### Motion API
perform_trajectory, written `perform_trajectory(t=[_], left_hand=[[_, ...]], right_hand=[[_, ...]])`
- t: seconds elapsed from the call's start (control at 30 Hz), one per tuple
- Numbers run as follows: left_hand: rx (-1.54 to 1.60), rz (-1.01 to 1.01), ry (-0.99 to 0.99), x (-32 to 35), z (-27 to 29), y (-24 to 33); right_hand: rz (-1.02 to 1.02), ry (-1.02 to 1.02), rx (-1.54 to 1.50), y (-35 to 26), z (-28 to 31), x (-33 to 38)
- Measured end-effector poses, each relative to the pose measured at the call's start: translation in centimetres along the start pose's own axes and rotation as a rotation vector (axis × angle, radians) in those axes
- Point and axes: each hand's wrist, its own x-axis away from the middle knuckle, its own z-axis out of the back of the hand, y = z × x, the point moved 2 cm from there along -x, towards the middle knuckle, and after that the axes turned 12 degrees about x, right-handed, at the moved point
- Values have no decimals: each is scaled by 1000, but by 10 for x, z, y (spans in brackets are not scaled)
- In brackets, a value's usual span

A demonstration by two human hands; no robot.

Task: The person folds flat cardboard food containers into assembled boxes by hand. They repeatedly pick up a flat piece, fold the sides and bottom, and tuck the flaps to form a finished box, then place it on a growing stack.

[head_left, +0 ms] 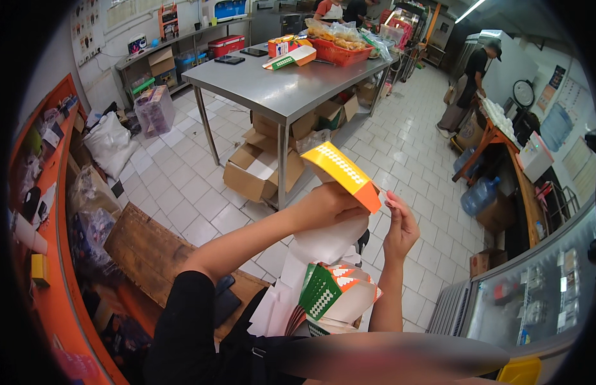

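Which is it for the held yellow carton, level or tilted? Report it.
Tilted: the carton, in the left hand, has its yellow side sloping down toward the right hand.

Yellow-and-orange carton [341,171] up, patterned cartons [330,292] below

So I've got the yellow-and-orange carton held midair, tilted, orange end pointing down to the right, white pattern along its yellow side. Below it, close to my body, the green, orange and white patterned cartons are bunched together, kinda fanned out.

2 phones [229,59] lie left of a basket [336,54] on the tabletop [259,83], with cardboard boxes [250,178] underneath. Nearer the person, a board [160,250] lies left of stacked cartons [325,292].
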Motion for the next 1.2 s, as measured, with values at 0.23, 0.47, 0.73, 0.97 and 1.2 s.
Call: perform_trajectory(t=[0.23,0.47,0.73,0.97,1.2], left_hand=[[68,304,74,-4,-19,-1],[121,311,52,-6,-18,1],[587,368,53,8,-10,0],[530,293,114,-4,-3,20],[444,179,164,-28,-2,32]], right_hand=[[-51,-96,-233,-16,-8,-15],[-198,-188,-503,-27,-8,-21],[-144,-305,-525,-36,-9,-32],[-153,-516,-742,-47,-9,-41],[217,-406,-492,-95,-15,-62]])
